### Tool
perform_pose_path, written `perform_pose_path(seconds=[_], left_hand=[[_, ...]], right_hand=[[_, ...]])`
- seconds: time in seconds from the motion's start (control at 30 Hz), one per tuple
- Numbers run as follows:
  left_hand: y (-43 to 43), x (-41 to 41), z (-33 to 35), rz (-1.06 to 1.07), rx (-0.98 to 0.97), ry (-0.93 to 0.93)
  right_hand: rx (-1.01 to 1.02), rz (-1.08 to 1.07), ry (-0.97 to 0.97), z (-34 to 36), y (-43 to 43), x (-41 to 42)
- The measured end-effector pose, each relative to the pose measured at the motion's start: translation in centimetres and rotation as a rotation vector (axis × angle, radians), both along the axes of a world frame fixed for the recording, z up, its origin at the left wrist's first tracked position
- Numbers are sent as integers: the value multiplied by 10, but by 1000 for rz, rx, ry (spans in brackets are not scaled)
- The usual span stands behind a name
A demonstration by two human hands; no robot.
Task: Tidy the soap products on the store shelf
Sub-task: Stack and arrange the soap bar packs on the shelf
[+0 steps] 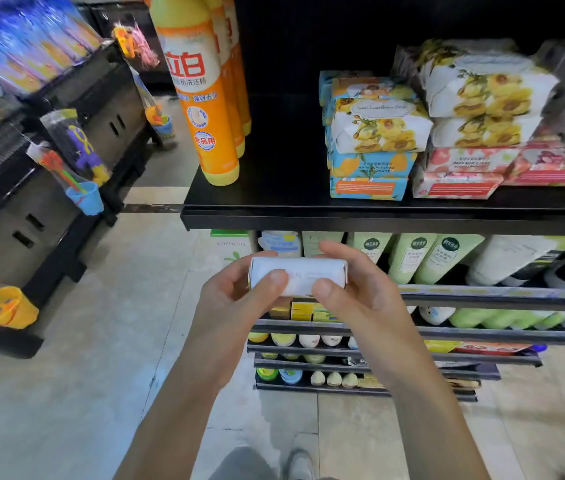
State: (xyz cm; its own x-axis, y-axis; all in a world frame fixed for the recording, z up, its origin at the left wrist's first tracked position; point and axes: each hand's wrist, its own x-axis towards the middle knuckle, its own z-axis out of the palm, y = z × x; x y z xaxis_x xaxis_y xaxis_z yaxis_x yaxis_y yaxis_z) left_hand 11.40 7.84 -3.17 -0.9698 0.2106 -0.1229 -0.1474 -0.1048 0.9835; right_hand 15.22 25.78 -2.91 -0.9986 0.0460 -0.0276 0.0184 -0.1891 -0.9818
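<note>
Left hand [239, 292]: thumb and fingers clamped on left end of white soap bar [298, 276]
Right hand [353, 289]: clamped on right end
Soap bar: held below top shelf [274, 188], in front of lower shelves

A white wrapped soap bar [298, 276] lay level and lengthwise, gripped at its ends by the left hand [236, 299] and right hand [360, 289], while at its 1 o'clock floral-wrapped soap packs [378, 133] sat in uneven, partly tilted stacks on the black shelf [274, 188].
</note>
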Motion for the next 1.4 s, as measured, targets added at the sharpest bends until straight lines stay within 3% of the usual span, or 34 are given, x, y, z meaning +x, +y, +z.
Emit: perform_pose_path(seconds=[0.3,0.57,0.83,1.0,1.17,1.4], left_hand=[[-19,-15,-1,1,24,8],[-31,-28,4,-115,52,26],[-44,-36,20,-144,190,-95],[-49,-39,25,-164,145,-91],[-55,-44,22,-150,150,-58],[-60,-40,16,-128,142,-24]], right_hand=[[-85,-88,-124,8,-28,-15],[-32,-95,-3,15,-32,-23],[99,-14,147,21,-31,-30],[135,49,175,24,-40,-34],[98,54,139,26,-49,-36],[51,-91,-64,25,-63,-38]])
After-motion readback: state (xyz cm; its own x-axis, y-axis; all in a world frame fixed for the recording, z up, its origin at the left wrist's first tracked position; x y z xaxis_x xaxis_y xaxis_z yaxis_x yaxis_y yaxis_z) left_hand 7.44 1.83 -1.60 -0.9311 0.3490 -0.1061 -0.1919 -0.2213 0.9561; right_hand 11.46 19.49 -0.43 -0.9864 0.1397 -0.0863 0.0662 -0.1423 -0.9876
